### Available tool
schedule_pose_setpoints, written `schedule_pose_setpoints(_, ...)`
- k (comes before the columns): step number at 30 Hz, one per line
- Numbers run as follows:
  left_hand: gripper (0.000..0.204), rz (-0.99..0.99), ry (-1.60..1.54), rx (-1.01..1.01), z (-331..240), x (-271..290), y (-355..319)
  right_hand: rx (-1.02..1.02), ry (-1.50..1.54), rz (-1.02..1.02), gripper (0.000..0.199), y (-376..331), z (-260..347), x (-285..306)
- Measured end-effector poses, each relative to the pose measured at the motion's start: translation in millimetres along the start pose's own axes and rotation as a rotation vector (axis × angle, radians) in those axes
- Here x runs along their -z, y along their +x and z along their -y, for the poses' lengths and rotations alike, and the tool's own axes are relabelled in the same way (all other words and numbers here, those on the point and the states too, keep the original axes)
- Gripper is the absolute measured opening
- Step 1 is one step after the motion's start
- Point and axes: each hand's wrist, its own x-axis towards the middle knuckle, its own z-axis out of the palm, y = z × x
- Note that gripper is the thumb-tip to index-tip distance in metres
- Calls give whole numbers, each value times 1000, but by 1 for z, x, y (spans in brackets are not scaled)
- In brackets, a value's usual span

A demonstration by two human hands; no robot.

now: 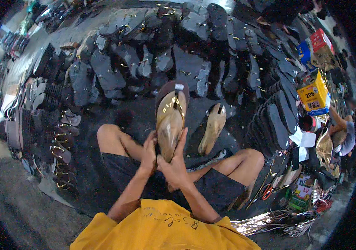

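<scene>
Above my crossed legs, both hands hold up a dark brown sandal (160,102) with a gold strap (177,104). A tan foot-shaped shoe last (169,131) sits on top of it, its toe end under the strap. My left hand (148,152) grips the left edge near the heel, fingers wrapped round. My right hand (174,166) is closed on the heel end from the right, fingers along that edge. What lies beneath the sole is hidden. A second shoe last (213,127) lies on the dark floor, right of the sandal, touched by neither hand.
Rows of dark soles (107,73) with gold bits spread across the far side. Stacked soles (271,125) stand at the right, gold-strapped sandals (62,154) at the left. Farther right are a yellow box (313,93), orange-handled scissors (266,191), a green can (302,193) and loose strips (276,223).
</scene>
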Motion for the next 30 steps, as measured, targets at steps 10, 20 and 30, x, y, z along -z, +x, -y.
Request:
schedule_pose_setpoints(10,51,-56,870,-633,-116,77,21,186,-750,-198,91,40,-28,69)
schedule_pose_setpoints(20,66,322,1066,-688,-153,57,-38,191,-345,166,74,71,51,113)
schedule_pose_setpoints(30,48,383,527,-279,-68,122,-65,-290,-7,436,46,76,15,86)
